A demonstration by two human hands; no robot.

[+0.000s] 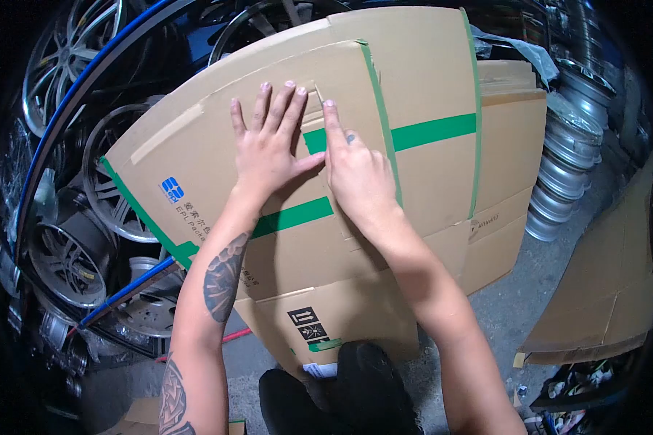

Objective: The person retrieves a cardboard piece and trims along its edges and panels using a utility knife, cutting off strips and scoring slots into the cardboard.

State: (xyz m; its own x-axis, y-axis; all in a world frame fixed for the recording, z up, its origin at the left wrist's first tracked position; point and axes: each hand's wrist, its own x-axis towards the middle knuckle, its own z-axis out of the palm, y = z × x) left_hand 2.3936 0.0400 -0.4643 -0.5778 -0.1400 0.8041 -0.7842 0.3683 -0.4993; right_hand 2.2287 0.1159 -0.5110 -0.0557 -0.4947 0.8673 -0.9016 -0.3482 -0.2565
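A large sheet of cardboard (pixel 283 261) with strips of green tape (pixel 434 132) leans in front of me. My left hand (pixel 272 141) lies flat on it with the fingers spread, holding nothing. Just to its right, my right hand (pixel 359 163) is closed, its index finger stretched upward along a thin dark tool (pixel 320 94) whose tip touches the cardboard near a cut line. Most of that tool is hidden under the hand. The left thumb reaches close to the right hand. Blue and black print shows at the cardboard's lower left.
Wheel rims (pixel 69 264) fill a blue-edged rack (pixel 127 290) on the left. More rims (pixel 569 163) are stacked at the right. Further cardboard (pixel 511 138) stands behind the sheet, and another piece (pixel 602 283) lies at the far right. My dark-clad legs (pixel 374 384) are just below.
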